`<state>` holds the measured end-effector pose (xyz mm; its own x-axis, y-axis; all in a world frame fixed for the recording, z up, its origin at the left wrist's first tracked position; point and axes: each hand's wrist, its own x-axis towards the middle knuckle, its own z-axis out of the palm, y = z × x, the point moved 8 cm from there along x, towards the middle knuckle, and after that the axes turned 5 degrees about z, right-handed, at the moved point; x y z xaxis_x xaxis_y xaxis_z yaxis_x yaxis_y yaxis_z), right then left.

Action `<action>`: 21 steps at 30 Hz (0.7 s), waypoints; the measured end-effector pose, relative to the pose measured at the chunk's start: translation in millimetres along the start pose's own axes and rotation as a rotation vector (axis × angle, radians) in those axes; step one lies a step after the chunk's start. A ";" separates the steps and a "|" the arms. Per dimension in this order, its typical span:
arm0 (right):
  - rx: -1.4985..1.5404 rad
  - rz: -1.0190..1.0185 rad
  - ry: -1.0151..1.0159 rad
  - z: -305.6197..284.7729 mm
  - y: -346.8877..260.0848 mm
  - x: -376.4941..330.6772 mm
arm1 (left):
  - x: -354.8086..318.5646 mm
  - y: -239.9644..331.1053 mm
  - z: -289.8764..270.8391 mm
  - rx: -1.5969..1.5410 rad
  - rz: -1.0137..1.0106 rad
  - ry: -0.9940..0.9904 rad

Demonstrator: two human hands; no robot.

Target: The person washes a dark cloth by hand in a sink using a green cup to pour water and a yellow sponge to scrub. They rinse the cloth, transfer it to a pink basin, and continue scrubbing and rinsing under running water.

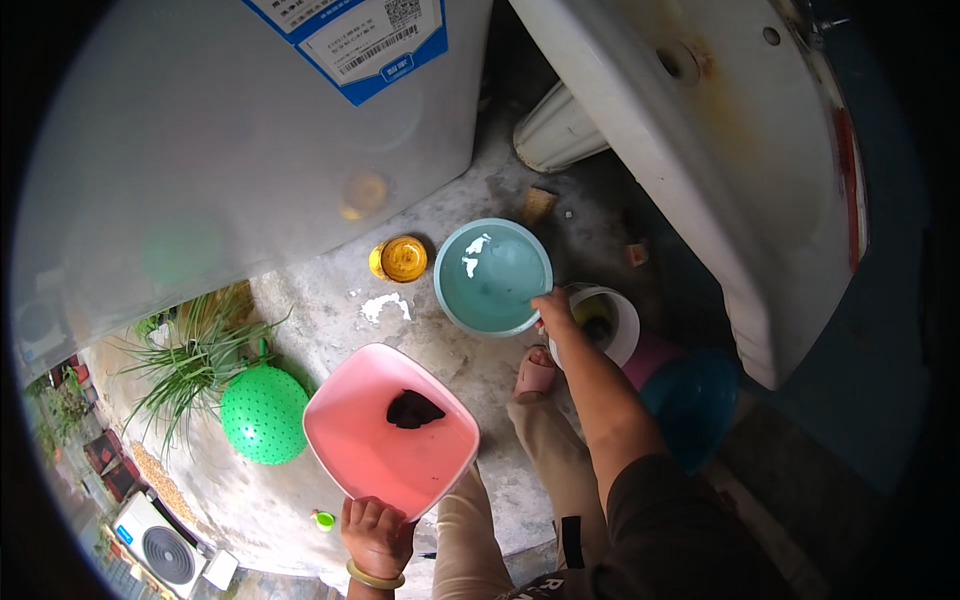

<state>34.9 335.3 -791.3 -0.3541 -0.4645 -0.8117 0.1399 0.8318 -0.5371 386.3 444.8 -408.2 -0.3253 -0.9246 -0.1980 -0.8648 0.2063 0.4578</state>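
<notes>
Pink plastic fills the lower middle: a squarish pink basin (pixel 390 430) held tilted by its near rim in the left hand (pixel 377 535), whose fingers curl over the edge; a yellow bangle (pixel 374 577) sits on that wrist. Inside the basin lies a dark lump (pixel 412 409), perhaps wet cloth, though the view is too small to be sure.

The right hand (pixel 553 310) reaches forward and is closed on the near-right rim of a round teal basin (pixel 492 276), which stands on the concrete floor (pixel 330 330) and holds water with a few white flecks. The two hands are well apart, each on its own basin.

Just right of the teal basin is a white bucket (pixel 612 322), and nearer the person a blue basin (pixel 692 400). A foot in a pink sandal (pixel 536 374) rests between the two held basins. A yellow lid (pixel 400 259) lies left of the teal basin, a green spiky ball (pixel 263 413) beside a plant (pixel 190 360) left of the pink one. A white sink (pixel 720 150) overhangs on the right.
</notes>
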 end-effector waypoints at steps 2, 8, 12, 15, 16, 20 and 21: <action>-0.011 -0.003 0.020 -8.2 1.0 6.9 | 5.6 3.4 1.8 -0.006 0.010 -0.005; -0.082 0.120 -0.072 -20.6 17.4 24.1 | 19.2 16.7 3.8 -0.014 0.052 -0.011; -0.240 -0.009 0.055 -39.2 14.9 31.9 | 27.3 28.8 0.5 -0.016 0.090 0.000; -0.461 -0.104 0.191 -49.5 7.0 33.4 | 29.2 35.0 -0.7 -0.008 0.105 -0.004; -0.532 -0.117 0.237 -50.8 2.5 28.2 | 28.5 36.7 -1.4 -0.002 0.105 -0.005; -0.667 -0.085 0.298 -53.7 -24.3 -2.7 | 30.7 45.0 -4.6 -0.019 0.120 -0.004; -0.665 -0.081 0.303 -57.9 -22.1 -1.5 | 33.5 48.7 -6.8 -0.018 0.136 -0.006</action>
<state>-21.2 335.2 -764.9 -0.5928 -0.5085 -0.6245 -0.4541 0.8515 -0.2623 335.9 421.8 -386.7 -0.4415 -0.8865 -0.1386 -0.8056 0.3236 0.4963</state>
